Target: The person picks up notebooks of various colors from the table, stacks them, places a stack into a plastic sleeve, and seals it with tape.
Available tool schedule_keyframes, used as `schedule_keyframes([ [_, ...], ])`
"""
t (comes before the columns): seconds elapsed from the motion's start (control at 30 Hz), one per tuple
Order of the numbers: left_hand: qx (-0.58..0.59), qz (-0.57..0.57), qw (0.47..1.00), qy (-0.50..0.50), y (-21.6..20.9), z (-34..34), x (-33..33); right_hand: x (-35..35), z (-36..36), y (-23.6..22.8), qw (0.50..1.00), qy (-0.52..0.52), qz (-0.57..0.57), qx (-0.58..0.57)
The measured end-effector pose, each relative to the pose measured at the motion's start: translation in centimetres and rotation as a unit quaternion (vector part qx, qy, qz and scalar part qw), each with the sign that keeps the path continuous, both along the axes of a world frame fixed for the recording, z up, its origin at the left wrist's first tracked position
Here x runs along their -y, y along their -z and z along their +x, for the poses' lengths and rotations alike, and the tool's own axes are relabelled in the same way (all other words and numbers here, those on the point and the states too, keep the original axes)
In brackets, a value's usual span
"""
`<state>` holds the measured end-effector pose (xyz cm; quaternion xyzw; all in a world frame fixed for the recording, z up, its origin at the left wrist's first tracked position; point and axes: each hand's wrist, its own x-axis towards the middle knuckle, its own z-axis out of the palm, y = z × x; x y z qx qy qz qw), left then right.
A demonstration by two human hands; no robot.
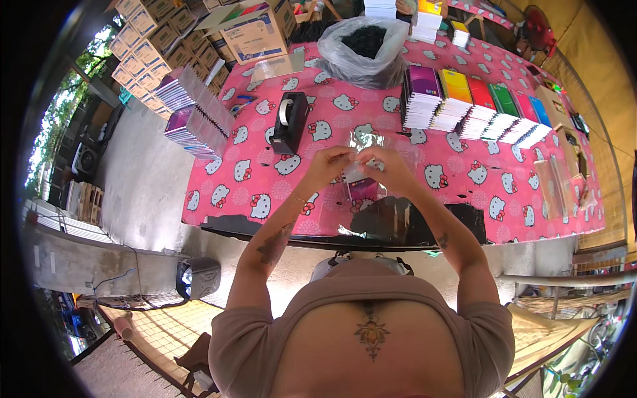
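Observation:
My left hand (326,167) and my right hand (390,170) meet over the table, fingertips close together in a pinch. They hold a clear plastic bag (367,137), whose shiny film spreads around and beyond the fingers. A notebook with a purple cover (361,190) lies just below the hands, partly hidden by them and the film. More glossy clear film (398,212) reaches toward the near table edge. Left of my left hand stands a black tape dispenser (289,126) with a roll of clear tape on it.
The table has a pink patterned cover (458,189). Notebook stacks (451,99) in several colours stand at right, wrapped notebooks (194,123) at the left edge. Behind are a plastic sack of black items (365,56) and cartons (255,33). Clear sleeves (554,186) lie far right.

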<state>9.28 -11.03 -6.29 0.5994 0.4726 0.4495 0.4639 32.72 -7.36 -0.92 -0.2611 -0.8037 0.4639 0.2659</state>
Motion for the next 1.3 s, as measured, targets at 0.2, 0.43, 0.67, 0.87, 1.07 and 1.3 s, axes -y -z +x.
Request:
schedule_keyframes([
  [0.2,-0.032,0.012,0.999,0.004,-0.4,0.1,1.8,-0.8,0.0,0.4,0.985,0.030,0.170,-0.028],
  [0.43,-0.411,0.322,0.853,0.006,-2.9,1.7,4.7,-0.5,1.3,4.1,0.965,-0.019,0.263,0.000],
  [0.67,-0.318,0.078,0.944,-0.030,-4.4,2.4,1.8,1.7,0.3,4.4,0.991,0.120,0.048,-0.026],
  [0.87,-0.471,0.209,0.852,-0.091,-4.3,4.4,0.2,1.1,-0.5,4.3,0.964,0.205,0.171,-0.025],
  [1.07,-0.093,0.045,0.994,-0.042,2.9,-1.9,-3.5,-0.3,-0.7,7.5,0.967,0.187,-0.122,-0.124],
  [1.3,-0.083,-0.120,0.918,-0.367,3.3,-18.8,-3.8,0.8,-1.9,6.6,0.964,0.197,-0.133,-0.118],
])
